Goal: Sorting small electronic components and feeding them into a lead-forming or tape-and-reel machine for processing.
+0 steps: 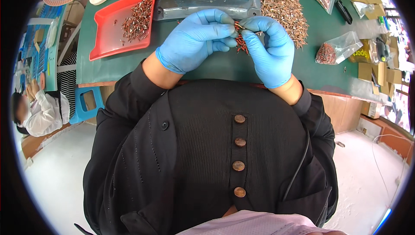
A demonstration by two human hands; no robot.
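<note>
Head view has us mid-sorting: our left hand (194, 40) clasps a bundle of small reddish parts (241, 42) above the counter (216, 68) while our right hand (268, 49) pinches one at its top, which next likely needs a careful pull free.

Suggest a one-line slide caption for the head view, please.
Blue-gloved left hand and right hand pinch a bundle of small red parts above a green table, beside a red tray.
</note>
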